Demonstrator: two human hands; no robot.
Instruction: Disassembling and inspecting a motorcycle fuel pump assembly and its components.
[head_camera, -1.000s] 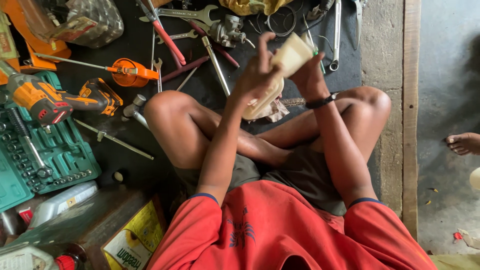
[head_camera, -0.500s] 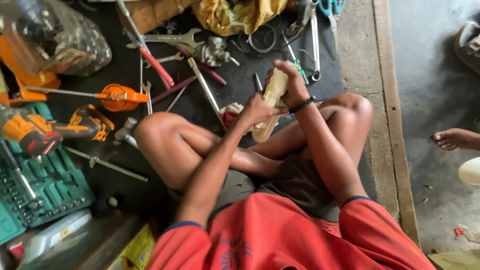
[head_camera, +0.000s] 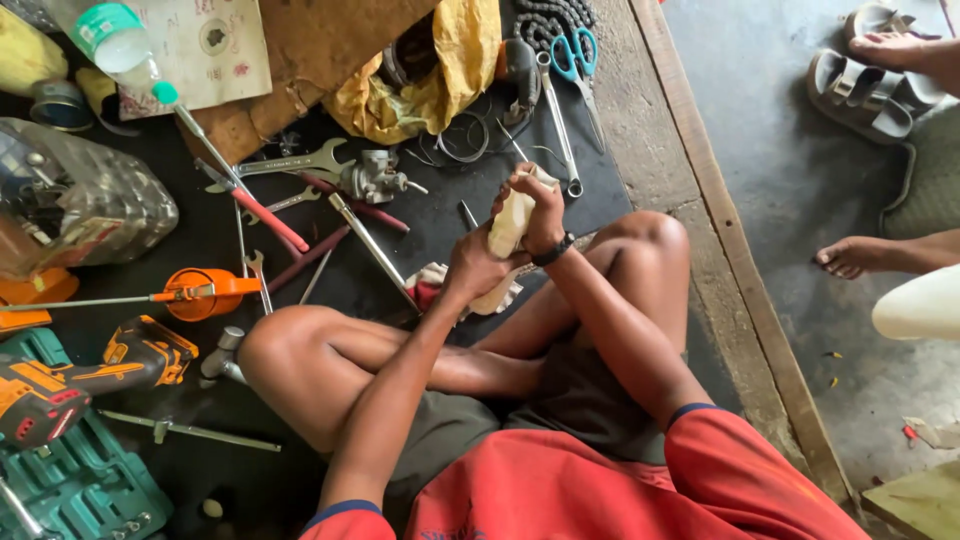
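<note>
Both your hands clenched on the pale cloth-wrapped part (head_camera: 508, 222): left hand (head_camera: 476, 268) low, right hand (head_camera: 540, 205) on top. Wrench (head_camera: 296, 163) and scissors (head_camera: 577, 57) lie beyond.

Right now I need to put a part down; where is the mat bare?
Bare mat shows between the carburetor and the hands, and by the scissors. Left of that, wrenches, drill and socket case crowd it.

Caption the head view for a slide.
Seated cross-legged, left hand and right hand grip a pale cloth-wrapped part above a dark mat strewn with wrenches and tools.
</note>
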